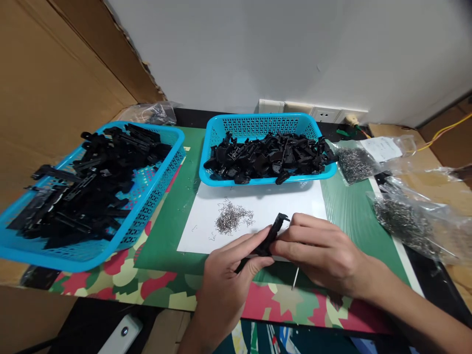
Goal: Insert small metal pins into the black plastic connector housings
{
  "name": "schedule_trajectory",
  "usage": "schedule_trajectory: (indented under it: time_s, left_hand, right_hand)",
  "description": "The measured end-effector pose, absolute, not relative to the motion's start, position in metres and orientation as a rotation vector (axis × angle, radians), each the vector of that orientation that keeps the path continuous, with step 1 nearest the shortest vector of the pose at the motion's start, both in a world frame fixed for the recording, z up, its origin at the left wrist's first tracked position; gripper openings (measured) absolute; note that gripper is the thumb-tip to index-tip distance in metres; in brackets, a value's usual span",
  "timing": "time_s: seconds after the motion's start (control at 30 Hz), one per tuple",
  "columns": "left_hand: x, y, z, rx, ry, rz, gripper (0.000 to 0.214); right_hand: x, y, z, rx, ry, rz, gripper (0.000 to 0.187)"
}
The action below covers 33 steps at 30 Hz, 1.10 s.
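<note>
A black plastic part (pixel 271 236) is gripped between the thumb and fingers of my left hand (pixel 230 275), its narrow end pointing up and away. My right hand (pixel 324 250) is closed against the right side of this part, fingertips pinched together; what lies between them is hidden. From beneath the right hand a thin metal rod (pixel 295 279) sticks out toward me, and I cannot tell if the hand holds it. Just beyond my hands, a loose pile of small metal springs or bent wires (pixel 230 219) rests on a white sheet (pixel 199 231).
A blue basket (pixel 206 179) of small black parts stands behind the sheet. Another blue basket (pixel 147 223) with longer black parts is at left. Clear bags of metal pieces (pixel 356 164) lie at right. A green mat (pixel 167 246) covers the table; wall sockets (pixel 326 114) are behind.
</note>
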<state>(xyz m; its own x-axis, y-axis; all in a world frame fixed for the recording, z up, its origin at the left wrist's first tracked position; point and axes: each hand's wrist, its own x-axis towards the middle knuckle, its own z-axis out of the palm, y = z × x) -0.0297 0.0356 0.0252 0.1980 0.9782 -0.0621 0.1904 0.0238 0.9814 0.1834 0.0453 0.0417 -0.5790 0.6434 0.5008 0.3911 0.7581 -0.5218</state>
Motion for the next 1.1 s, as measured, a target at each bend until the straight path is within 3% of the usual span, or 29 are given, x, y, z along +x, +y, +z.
schedule_trajectory:
  time_s: [0.4,0.87,1.1]
  left_hand:
    - [-0.034,0.033,0.019,1.438,1.123,1.07,0.034]
    - [-0.036,0.035,0.018,1.467,1.093,1.016,0.035]
    - [-0.035,0.039,0.021,1.622,1.127,1.064,0.027]
  right_hand:
    - [0.173,0.041,0.035,-0.718,-2.005,0.665,0.012]
    - [0.171,0.043,0.037,-0.731,-2.038,0.749,0.02]
    - [0.179,0.044,0.037,-0.774,-2.159,0.489,0.018]
